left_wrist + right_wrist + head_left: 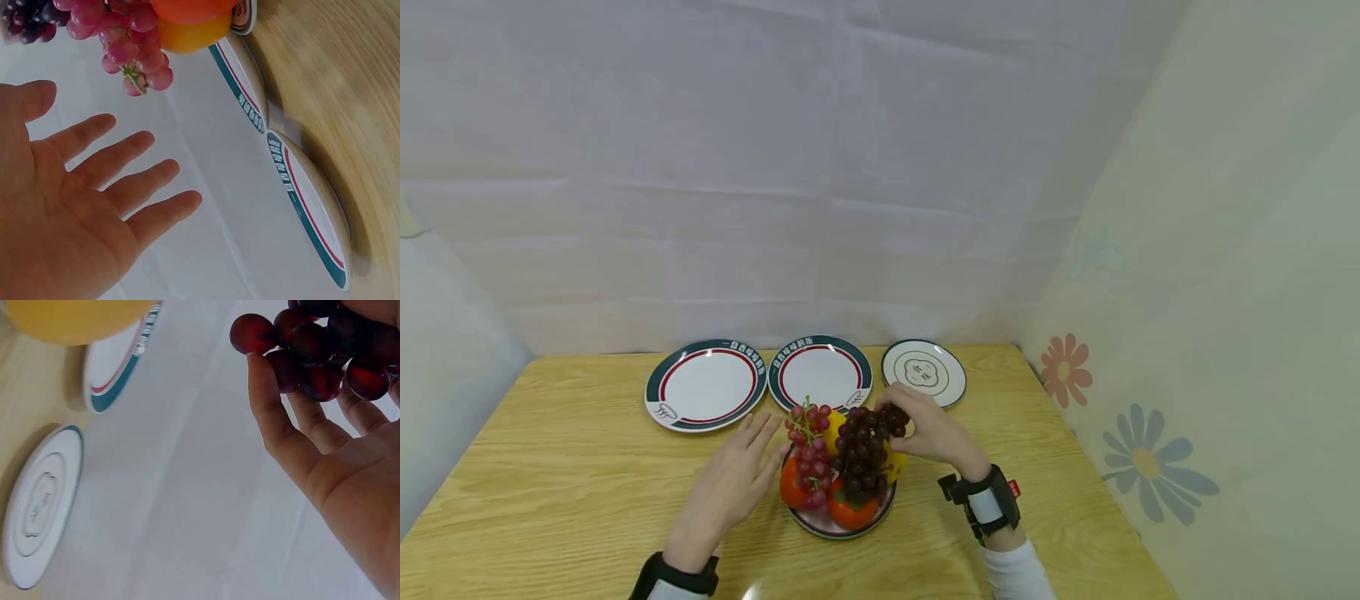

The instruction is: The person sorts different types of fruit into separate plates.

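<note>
Dark purple grapes (861, 457) lie over the right side of a fruit-filled plate (829, 530). My right hand (934, 432) holds this bunch by its far right end, and in the right wrist view its fingers (275, 419) curl round the dark grapes (309, 347). Left of the plate my left hand (736, 468) is spread, holding nothing, its fingertips near a bunch of red grapes (811, 467). The left wrist view shows that palm (81, 219) bare below the red grapes (134, 47). A persimmon (852, 510) sits at the plate's front, partly under the dark grapes.
Along the wooden table's (565, 467) back edge stand two green-rimmed plates, the left one (707, 385) and the middle one (820, 375), then a smaller white plate (936, 375) at right. Another orange fruit (792, 485) and yellow fruit (895, 463) share the fruit plate.
</note>
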Motion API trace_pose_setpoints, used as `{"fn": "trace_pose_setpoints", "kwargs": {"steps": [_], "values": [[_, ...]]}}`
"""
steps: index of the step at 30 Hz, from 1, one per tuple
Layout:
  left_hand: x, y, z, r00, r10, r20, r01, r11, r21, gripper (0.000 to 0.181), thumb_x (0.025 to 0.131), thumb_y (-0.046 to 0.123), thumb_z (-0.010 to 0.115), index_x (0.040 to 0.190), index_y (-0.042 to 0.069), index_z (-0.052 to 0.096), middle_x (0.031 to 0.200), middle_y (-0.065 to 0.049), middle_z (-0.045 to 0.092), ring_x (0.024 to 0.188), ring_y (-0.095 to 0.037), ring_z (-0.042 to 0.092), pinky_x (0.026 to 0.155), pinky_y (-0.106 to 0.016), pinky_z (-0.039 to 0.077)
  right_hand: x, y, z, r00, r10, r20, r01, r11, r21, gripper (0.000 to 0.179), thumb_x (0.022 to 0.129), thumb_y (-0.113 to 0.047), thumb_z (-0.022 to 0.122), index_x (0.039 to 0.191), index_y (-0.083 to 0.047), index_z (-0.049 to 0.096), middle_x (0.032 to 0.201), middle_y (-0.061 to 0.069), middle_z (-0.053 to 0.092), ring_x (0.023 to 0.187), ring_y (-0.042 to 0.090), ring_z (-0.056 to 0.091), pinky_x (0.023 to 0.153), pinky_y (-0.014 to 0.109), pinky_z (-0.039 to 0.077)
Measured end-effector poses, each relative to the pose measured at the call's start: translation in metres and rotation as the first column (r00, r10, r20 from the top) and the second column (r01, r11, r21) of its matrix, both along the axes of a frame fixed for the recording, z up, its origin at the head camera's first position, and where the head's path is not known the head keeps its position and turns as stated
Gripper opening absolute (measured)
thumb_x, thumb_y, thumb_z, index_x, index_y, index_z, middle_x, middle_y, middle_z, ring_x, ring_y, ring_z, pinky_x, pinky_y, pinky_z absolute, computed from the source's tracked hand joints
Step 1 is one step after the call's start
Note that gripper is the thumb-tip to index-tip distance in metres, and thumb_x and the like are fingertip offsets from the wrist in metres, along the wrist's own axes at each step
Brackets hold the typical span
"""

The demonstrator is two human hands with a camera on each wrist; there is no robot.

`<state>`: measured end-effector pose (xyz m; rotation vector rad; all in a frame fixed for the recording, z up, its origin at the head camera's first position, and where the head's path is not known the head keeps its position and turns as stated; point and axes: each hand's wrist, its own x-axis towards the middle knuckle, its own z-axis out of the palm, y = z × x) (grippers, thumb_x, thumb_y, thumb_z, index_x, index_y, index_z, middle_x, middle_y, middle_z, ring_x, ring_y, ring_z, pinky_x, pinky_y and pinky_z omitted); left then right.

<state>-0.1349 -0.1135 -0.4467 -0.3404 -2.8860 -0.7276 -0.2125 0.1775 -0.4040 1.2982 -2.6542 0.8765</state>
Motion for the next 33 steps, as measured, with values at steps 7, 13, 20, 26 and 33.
{"fn": "trace_pose_setpoints", "kwargs": {"steps": [7, 13, 20, 26, 33], "values": [[0.004, 0.016, 0.018, 0.996, -0.053, -0.069, 0.057, 0.997, 0.054, 0.052, 0.097, 0.041, 0.049, 0.142, 0.014, 0.046, 0.145, -0.011, 0.047, 0.135, -0.035, 0.044, 0.104, -0.052, 0.043, 0.014, -0.009, 0.026, 0.984, 0.023, -0.178, -0.031, 0.999, -0.043, 0.043, 0.068, -0.004, 0.077, 0.106, -0.013, 0.058, 0.104, 0.0, 0.057, 0.09, 0.009, 0.053, 0.075, 0.02, 0.052], [0.013, 0.042, 0.042, 0.99, -0.136, -0.033, 0.14, 0.971, 0.195, 0.063, 0.095, 0.048, 0.05, 0.147, 0.016, 0.036, 0.144, -0.009, 0.05, 0.126, -0.029, 0.054, 0.099, -0.047, 0.049, 0.029, -0.018, 0.046, 0.959, 0.034, -0.281, -0.064, 0.993, -0.097, 0.043, 0.069, -0.004, 0.078, 0.107, -0.009, 0.058, 0.111, 0.006, 0.058, 0.099, 0.015, 0.055, 0.081, 0.025, 0.055], [0.014, 0.063, 0.052, 0.981, -0.192, 0.04, 0.157, 0.892, 0.425, 0.082, 0.086, 0.049, 0.064, 0.148, 0.011, 0.027, 0.135, -0.008, 0.054, 0.116, -0.024, 0.059, 0.094, -0.044, 0.053, 0.038, -0.028, 0.05, 0.938, 0.039, -0.345, -0.093, 0.985, -0.142, 0.045, 0.068, -0.002, 0.08, 0.108, -0.008, 0.059, 0.113, 0.01, 0.056, 0.104, 0.02, 0.053, 0.084, 0.027, 0.056], [0.012, 0.067, 0.053, 0.983, -0.183, -0.007, 0.16, 0.84, 0.518, 0.064, 0.08, 0.022, 0.075, 0.131, 0.005, 0.04, 0.117, -0.008, 0.06, 0.101, -0.018, 0.062, 0.082, -0.035, 0.057, 0.038, -0.03, 0.045, 0.929, 0.034, -0.368, -0.077, 0.991, -0.105, 0.046, 0.069, -0.003, 0.08, 0.111, -0.009, 0.061, 0.118, 0.008, 0.056, 0.109, 0.019, 0.053, 0.088, 0.028, 0.055], [0.009, 0.06, 0.059, 0.98, -0.142, -0.138, 0.195, 0.812, 0.55, 0.059, 0.081, 0.007, 0.072, 0.129, 0.002, 0.038, 0.116, -0.017, 0.061, 0.099, -0.024, 0.064, 0.079, -0.034, 0.058, 0.037, -0.031, 0.042, 0.919, 0.009, -0.394, -0.056, 0.993, -0.108, 0.062, 0.073, -0.005, 0.076, 0.13, -0.009, 0.053, 0.132, 0.013, 0.052, 0.118, 0.024, 0.053, 0.092, 0.035, 0.054]]}}
